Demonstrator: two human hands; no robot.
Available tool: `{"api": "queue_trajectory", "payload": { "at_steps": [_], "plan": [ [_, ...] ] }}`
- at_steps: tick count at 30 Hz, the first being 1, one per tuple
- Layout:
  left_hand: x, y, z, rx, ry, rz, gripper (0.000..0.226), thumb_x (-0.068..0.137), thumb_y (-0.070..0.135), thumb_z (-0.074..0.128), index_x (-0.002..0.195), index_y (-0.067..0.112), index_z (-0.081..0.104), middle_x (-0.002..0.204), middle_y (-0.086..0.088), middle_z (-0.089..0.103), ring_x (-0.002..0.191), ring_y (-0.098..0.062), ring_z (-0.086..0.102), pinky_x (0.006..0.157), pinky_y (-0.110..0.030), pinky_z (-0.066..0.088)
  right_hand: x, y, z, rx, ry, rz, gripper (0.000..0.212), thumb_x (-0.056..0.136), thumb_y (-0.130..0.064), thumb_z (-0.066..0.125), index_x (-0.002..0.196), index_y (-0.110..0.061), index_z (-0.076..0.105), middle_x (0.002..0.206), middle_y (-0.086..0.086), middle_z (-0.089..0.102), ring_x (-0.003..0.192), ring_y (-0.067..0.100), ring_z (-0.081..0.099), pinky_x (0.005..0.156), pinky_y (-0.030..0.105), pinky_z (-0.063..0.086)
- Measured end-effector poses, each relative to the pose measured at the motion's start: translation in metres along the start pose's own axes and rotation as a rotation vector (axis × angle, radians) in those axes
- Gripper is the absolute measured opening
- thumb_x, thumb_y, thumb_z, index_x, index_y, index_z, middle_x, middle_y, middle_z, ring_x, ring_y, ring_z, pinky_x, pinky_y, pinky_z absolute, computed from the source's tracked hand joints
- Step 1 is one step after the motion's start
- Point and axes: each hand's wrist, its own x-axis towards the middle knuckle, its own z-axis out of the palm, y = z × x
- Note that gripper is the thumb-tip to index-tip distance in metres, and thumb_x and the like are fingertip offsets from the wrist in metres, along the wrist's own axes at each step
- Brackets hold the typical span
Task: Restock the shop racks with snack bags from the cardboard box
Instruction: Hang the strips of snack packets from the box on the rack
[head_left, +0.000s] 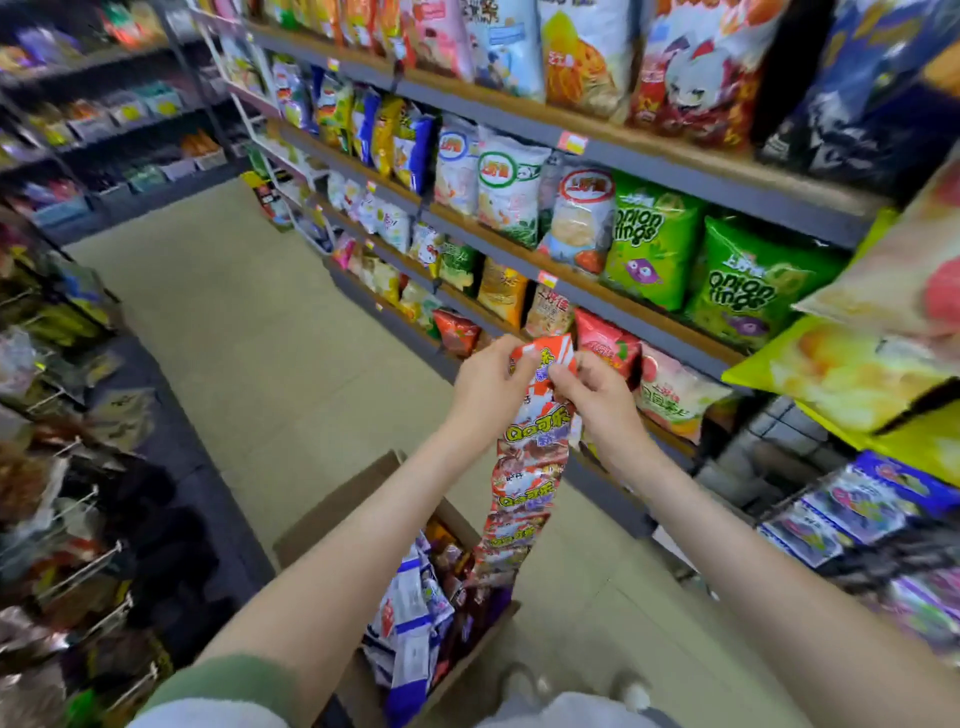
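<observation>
A long red-and-white strip of joined snack bags (524, 467) hangs from my two hands down to the open cardboard box (332, 509) on the floor. My left hand (491, 387) pinches the strip's top end from the left. My right hand (597, 395) pinches the same top end from the right. Both hands are held up in front of the lower shelves of the snack rack (613, 301). The box holds several more bags, blue-white and dark red ones (415, 618).
Shelves packed with chip bags run along the right, with green onion-ring bags (649, 244) at mid height. A wire rack with purple packets (852, 509) stands at the right. Hook racks with dark packets (62, 493) line the left. The beige aisle floor (234, 322) stretches ahead.
</observation>
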Motion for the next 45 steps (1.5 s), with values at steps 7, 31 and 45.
{"api": "queue_trajectory", "payload": {
  "at_steps": [7, 31, 45],
  "plan": [
    [-0.008, 0.073, 0.078, -0.024, -0.174, 0.117, 0.025, 0.097, 0.026, 0.049, 0.104, 0.006, 0.061, 0.093, -0.011, 0.066, 0.085, -0.027, 0.060, 0.077, -0.039, 0.047, -0.033, -0.009, -0.096, -0.009, 0.159, -0.013, 0.011, 0.094, -0.015, 0.056, 0.095, -0.020, 0.065, 0.092, 0.005, 0.072, 0.083, 0.018, 0.069, 0.073, 0.032, 0.055],
    [-0.073, 0.115, 0.335, -0.392, -0.641, -0.424, 0.018, 0.084, 0.029, 0.067, 0.095, 0.014, 0.066, 0.094, -0.004, 0.072, 0.081, -0.018, 0.069, 0.078, -0.032, 0.056, -0.149, 0.092, -0.294, 0.175, 0.612, 0.237, 0.022, 0.098, -0.014, 0.049, 0.118, -0.008, 0.056, 0.105, 0.015, 0.070, 0.093, 0.030, 0.069, 0.076, 0.042, 0.057],
    [-0.026, 0.093, 0.413, -0.377, -0.648, -0.194, 0.012, 0.088, 0.025, 0.060, 0.094, 0.017, 0.068, 0.096, -0.005, 0.072, 0.092, -0.025, 0.067, 0.088, -0.044, 0.053, -0.100, 0.139, -0.343, -0.024, 0.717, 0.185, 0.017, 0.092, -0.010, 0.058, 0.105, 0.000, 0.063, 0.095, 0.011, 0.070, 0.080, 0.018, 0.065, 0.066, 0.022, 0.051]
  ]
}}
